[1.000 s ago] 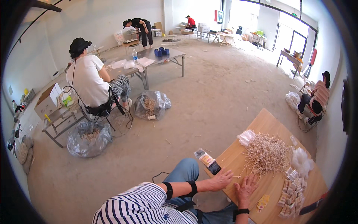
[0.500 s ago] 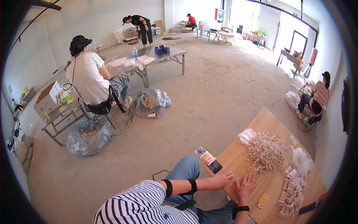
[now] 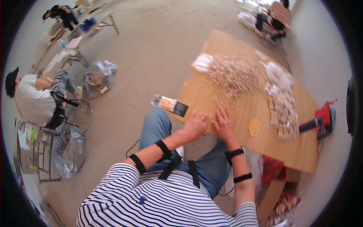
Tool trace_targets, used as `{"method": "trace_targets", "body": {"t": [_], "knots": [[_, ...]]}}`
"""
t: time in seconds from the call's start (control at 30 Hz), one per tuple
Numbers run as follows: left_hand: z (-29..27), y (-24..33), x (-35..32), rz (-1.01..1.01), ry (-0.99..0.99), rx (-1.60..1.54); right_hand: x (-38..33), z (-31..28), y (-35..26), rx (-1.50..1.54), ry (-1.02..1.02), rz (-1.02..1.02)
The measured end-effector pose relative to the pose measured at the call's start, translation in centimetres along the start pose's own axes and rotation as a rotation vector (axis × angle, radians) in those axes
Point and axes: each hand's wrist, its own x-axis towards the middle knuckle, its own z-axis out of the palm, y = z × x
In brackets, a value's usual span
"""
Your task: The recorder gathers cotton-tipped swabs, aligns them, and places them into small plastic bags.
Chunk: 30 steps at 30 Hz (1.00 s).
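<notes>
A large heap of short, thin pale sticks (image 3: pixel 236 75) lies on the wooden table (image 3: pixel 253 109). At the table's near edge my left hand (image 3: pixel 194 126) has its fingers bent inward; small pale bits show by its fingertips, too blurred to name. Close beside it, my right hand (image 3: pixel 225 125) lies open on the tabletop, fingers stretched toward the heap. A few loose sticks (image 3: pixel 215 101) lie just beyond my fingers. Yellow cards (image 3: pixel 254 128) rest right of my right hand. Left of my left hand, a flat dark-ended packet (image 3: pixel 170 105) overhangs the table edge.
Several small packed bundles (image 3: pixel 281 113) are piled on the right, below clear plastic bags (image 3: pixel 278 75). A red and dark tool (image 3: pixel 321 119) sits at the right edge. A seated person (image 3: pixel 38 94) works on the left near plastic bags of sticks (image 3: pixel 69 151); another person sits far right.
My view has tilted down and turned toward the table. My left hand's fingers, stretched out before, are now bent, and both hands are close together at the edge.
</notes>
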Motion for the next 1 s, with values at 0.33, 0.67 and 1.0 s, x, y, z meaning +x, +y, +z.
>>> {"method": "trace_targets", "body": {"t": [0.33, 0.67, 1.0], "knots": [[-1.7, -0.1, -1.6, 0.056, -0.012, -0.025, 0.9, -1.5, -2.0, 0.119, 0.197, 0.158], [-2.6, -0.5, -2.0, 0.101, -0.033, -0.055, 3.7, 0.5, -1.4, 0.084, 0.197, 0.216], [-4.1, -2.0, -2.3, 0.130, -0.067, -0.117, 2.4, 0.1, -2.9, 0.285, 0.199, 0.260]]}}
